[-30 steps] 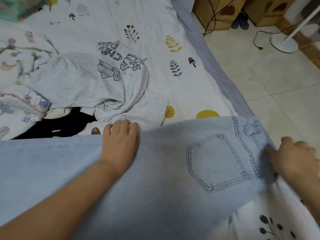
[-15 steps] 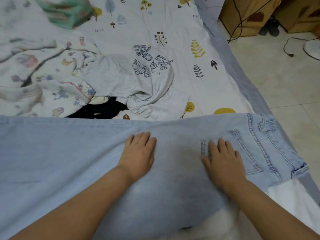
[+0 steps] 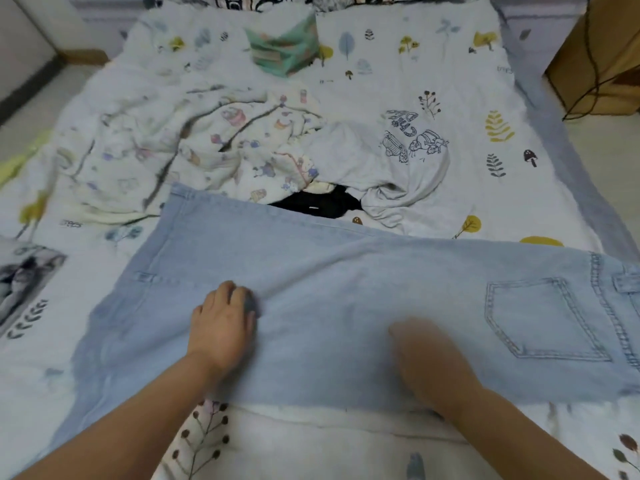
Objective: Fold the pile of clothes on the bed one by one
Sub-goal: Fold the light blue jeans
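Observation:
Light blue jeans [image 3: 346, 299] lie spread flat across the near part of the bed, back pocket [image 3: 540, 320] up at the right. My left hand [image 3: 223, 327] rests on the denim left of centre, its fingertips curled into the cloth. My right hand [image 3: 429, 365] lies on the denim to the right, blurred, so its fingers are unclear. Behind the jeans sits the pile: a grey printed T-shirt [image 3: 398, 168], a black garment [image 3: 322, 206] and a cartoon-print white garment [image 3: 207, 140].
The bed sheet [image 3: 415, 74] with leaf prints covers the bed. A teal folded item [image 3: 282, 50] sits near the pillows at the top. A white garment with a dark photo print [image 3: 24, 282] lies at the left. A cardboard box [image 3: 595, 53] with a cable stands at the right.
My view has swung left and up the bed. Both hands have slid left along the jeans, away from the back pocket. The left fingertips now curl into the denim.

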`<move>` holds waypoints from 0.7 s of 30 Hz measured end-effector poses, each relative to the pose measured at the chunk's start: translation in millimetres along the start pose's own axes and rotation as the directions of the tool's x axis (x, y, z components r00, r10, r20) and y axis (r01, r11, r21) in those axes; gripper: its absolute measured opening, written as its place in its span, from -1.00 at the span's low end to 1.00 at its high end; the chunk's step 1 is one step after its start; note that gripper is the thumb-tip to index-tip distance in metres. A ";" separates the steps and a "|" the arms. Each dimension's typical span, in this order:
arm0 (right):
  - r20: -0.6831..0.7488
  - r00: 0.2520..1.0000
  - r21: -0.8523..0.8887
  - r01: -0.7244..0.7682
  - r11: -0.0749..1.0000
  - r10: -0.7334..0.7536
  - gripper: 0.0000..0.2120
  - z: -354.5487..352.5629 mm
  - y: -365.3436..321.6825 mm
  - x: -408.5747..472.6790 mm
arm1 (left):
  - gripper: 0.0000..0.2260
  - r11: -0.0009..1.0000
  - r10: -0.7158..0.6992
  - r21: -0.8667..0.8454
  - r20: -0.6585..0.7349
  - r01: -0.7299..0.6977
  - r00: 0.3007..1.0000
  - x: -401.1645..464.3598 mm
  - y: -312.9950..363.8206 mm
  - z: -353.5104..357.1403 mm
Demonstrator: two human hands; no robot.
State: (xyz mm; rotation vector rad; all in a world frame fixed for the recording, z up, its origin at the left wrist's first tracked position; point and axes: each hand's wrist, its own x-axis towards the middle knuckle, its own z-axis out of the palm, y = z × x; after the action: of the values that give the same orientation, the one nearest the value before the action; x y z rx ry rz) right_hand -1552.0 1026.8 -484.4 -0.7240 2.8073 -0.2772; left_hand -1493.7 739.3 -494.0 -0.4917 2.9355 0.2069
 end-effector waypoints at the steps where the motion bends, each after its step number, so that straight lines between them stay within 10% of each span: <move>1: -0.007 1.000 -0.002 0.019 1.000 -0.019 -0.83 2.9 -8.9 2.9 | -0.71 0.998 -0.060 -0.020 -0.026 0.060 0.998 -0.5 -11.7 -2.2; 14: 0.140 0.985 -0.049 -0.095 0.994 0.101 -0.67 26.1 -88.2 69.8 | -0.63 0.972 -0.009 0.231 0.224 -0.044 0.974 67.0 -128.5 -2.1; 21: 0.110 0.953 -0.050 -0.278 0.959 0.282 -0.72 31.5 -103.5 92.2 | -0.93 0.994 -0.001 -0.092 -0.503 -0.053 0.864 111.0 -154.1 -77.1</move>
State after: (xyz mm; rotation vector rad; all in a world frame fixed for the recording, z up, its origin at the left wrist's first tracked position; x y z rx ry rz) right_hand -1575.4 888.3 -505.8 -0.3274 2.7612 -0.1313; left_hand -1556.2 548.0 -455.2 -0.5995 3.4593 0.2696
